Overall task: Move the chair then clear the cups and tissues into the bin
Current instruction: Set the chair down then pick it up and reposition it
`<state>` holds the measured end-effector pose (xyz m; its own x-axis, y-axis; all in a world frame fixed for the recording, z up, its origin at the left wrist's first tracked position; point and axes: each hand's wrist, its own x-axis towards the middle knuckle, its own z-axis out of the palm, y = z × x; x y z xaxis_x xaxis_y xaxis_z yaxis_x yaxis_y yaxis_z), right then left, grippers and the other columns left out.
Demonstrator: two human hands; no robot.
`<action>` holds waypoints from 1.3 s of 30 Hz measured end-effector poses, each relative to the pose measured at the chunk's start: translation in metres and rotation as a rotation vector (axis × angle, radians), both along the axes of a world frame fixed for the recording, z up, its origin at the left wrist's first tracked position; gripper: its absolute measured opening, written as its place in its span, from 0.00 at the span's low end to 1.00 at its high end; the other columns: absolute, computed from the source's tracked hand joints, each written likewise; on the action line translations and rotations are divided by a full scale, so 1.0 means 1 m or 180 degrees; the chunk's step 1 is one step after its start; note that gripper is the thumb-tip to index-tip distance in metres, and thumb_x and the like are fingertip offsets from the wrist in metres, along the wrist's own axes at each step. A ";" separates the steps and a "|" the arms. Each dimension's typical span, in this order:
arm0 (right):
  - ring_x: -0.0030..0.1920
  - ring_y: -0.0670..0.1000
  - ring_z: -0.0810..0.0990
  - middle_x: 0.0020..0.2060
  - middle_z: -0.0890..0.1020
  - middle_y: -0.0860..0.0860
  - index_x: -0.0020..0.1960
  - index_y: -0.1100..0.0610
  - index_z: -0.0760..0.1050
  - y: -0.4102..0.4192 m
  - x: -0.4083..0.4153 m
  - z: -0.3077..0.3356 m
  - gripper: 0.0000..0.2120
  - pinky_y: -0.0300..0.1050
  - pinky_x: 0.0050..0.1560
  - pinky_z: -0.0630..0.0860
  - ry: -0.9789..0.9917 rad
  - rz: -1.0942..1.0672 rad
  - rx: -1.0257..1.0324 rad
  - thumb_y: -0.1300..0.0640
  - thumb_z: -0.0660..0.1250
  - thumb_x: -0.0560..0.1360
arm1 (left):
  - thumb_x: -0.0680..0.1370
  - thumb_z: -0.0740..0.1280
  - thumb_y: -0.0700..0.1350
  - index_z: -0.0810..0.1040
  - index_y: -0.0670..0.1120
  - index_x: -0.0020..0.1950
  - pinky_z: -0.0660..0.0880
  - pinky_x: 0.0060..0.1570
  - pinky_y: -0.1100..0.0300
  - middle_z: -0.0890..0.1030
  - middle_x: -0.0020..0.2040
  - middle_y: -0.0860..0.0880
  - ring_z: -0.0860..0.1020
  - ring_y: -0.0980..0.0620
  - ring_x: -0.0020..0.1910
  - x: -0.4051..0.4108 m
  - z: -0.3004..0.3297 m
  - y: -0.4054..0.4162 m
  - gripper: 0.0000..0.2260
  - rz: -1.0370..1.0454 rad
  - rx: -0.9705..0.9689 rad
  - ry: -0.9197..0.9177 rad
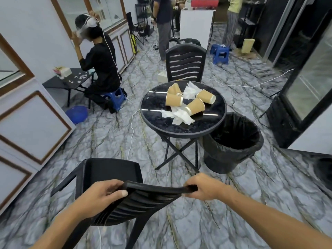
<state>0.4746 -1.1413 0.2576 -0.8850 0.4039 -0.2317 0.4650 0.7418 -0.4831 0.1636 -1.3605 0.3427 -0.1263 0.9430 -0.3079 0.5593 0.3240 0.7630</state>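
- Our left hand point(100, 196) closes over the left end of the black plastic chair's point(115, 178) top rail, thumb on the near face and fingers curled over the far side.
- Our right hand point(203, 187) wraps the rail's right end the same way; with both grips tight on the backrest, the chair stands just short of the round black folding table point(161, 123), its seat pointing away from us.
- We judge the move goes best by lifting evenly on both ends and carrying the chair to the left, where the marble floor point(107, 137) lies open, minding the white cable point(132, 133) that runs across it.
- On the tabletop, four brown paper cups point(173, 99) lie tipped at the centre among crumpled white tissues point(181, 115), which reach toward the near edge.
- The black-lined bin point(233, 141) waits on the floor just beside the table's right edge, so the chair should not be swung that way.
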 end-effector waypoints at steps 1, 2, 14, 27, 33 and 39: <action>0.34 0.50 0.78 0.35 0.81 0.51 0.45 0.51 0.79 0.000 -0.002 -0.002 0.22 0.50 0.37 0.76 0.0003 -0.0058 -0.0005 0.33 0.62 0.74 | 0.69 0.69 0.70 0.83 0.53 0.57 0.78 0.57 0.63 0.86 0.54 0.59 0.83 0.62 0.54 -0.001 0.002 -0.005 0.26 0.0086 0.0062 0.0017; 0.34 0.51 0.78 0.35 0.81 0.51 0.45 0.52 0.80 -0.002 -0.005 -0.003 0.22 0.49 0.37 0.75 0.0000 -0.0070 -0.0007 0.33 0.62 0.74 | 0.68 0.67 0.73 0.83 0.55 0.56 0.77 0.54 0.68 0.86 0.53 0.60 0.83 0.63 0.53 -0.001 0.003 -0.009 0.28 0.0183 0.0150 0.0043; 0.32 0.53 0.77 0.32 0.82 0.54 0.45 0.58 0.83 0.003 -0.092 0.084 0.25 0.39 0.30 0.67 -0.0179 0.0864 0.0429 0.34 0.69 0.72 | 0.75 0.67 0.58 0.83 0.62 0.52 0.74 0.46 0.73 0.85 0.49 0.63 0.82 0.65 0.49 -0.009 0.026 -0.048 0.08 0.1122 0.0814 0.0538; 0.39 0.45 0.78 0.42 0.85 0.49 0.50 0.54 0.82 -0.005 -0.143 0.121 0.18 0.40 0.41 0.75 -0.0243 0.1093 0.0307 0.41 0.75 0.69 | 0.76 0.71 0.54 0.82 0.60 0.50 0.71 0.41 0.76 0.81 0.44 0.73 0.79 0.70 0.42 -0.019 0.025 -0.109 0.04 0.1351 0.0766 0.0830; 0.44 0.44 0.81 0.43 0.83 0.44 0.49 0.48 0.80 0.014 -0.132 0.103 0.16 0.49 0.49 0.80 -0.0243 0.0702 -0.0041 0.41 0.74 0.66 | 0.69 0.68 0.64 0.79 0.64 0.53 0.80 0.43 0.61 0.83 0.49 0.63 0.82 0.59 0.47 -0.044 0.018 -0.137 0.14 0.1055 0.0816 0.0960; 0.45 0.44 0.80 0.44 0.83 0.44 0.49 0.48 0.80 -0.017 -0.159 0.081 0.18 0.48 0.49 0.79 -0.0183 0.0716 -0.0061 0.40 0.74 0.65 | 0.75 0.64 0.63 0.76 0.64 0.57 0.75 0.48 0.66 0.81 0.53 0.60 0.81 0.59 0.49 -0.043 0.002 -0.184 0.12 0.0889 0.0783 0.0971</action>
